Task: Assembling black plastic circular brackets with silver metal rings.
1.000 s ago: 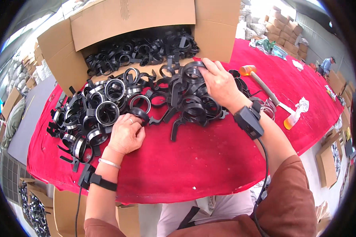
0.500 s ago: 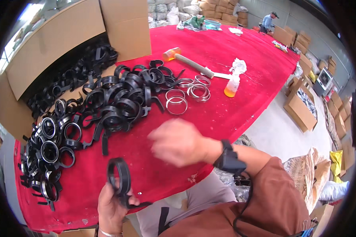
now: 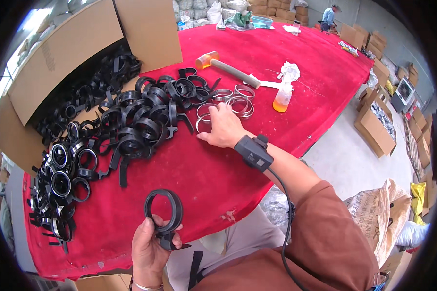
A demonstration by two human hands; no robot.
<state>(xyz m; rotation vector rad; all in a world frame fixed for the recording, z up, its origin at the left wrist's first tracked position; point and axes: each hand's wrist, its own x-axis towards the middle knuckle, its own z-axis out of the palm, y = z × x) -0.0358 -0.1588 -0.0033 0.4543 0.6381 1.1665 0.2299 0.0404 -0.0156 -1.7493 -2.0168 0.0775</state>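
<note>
My left hand (image 3: 151, 250) is closed on the stem of a black plastic ring (image 3: 178, 208), holding it upright over the table's near edge. No metal lining shows inside that ring. Farther up, my right hand (image 3: 224, 127) reaches to the thin silver metal rings (image 3: 243, 109), its thumb and fingers spread beside the nearest ones. Those near rings are partly hidden behind the fingers, and whether I touch one is unclear. Left of them lies a heap of black plastic rings (image 3: 153, 126) with tabs. A second cluster, black rings with silver liners (image 3: 60, 184), sits at the table's left.
A mallet (image 3: 230, 71) with an amber head lies beyond the metal rings, near a small bottle of orange liquid (image 3: 281, 102) and crumpled white tissue (image 3: 289, 72). An open cardboard box (image 3: 155, 36) spills more black rings. A person (image 3: 328, 18) stands at the far end.
My right hand has moved forward from above the near table to the metal rings. My left hand has turned the black ring so its opening faces me more.
</note>
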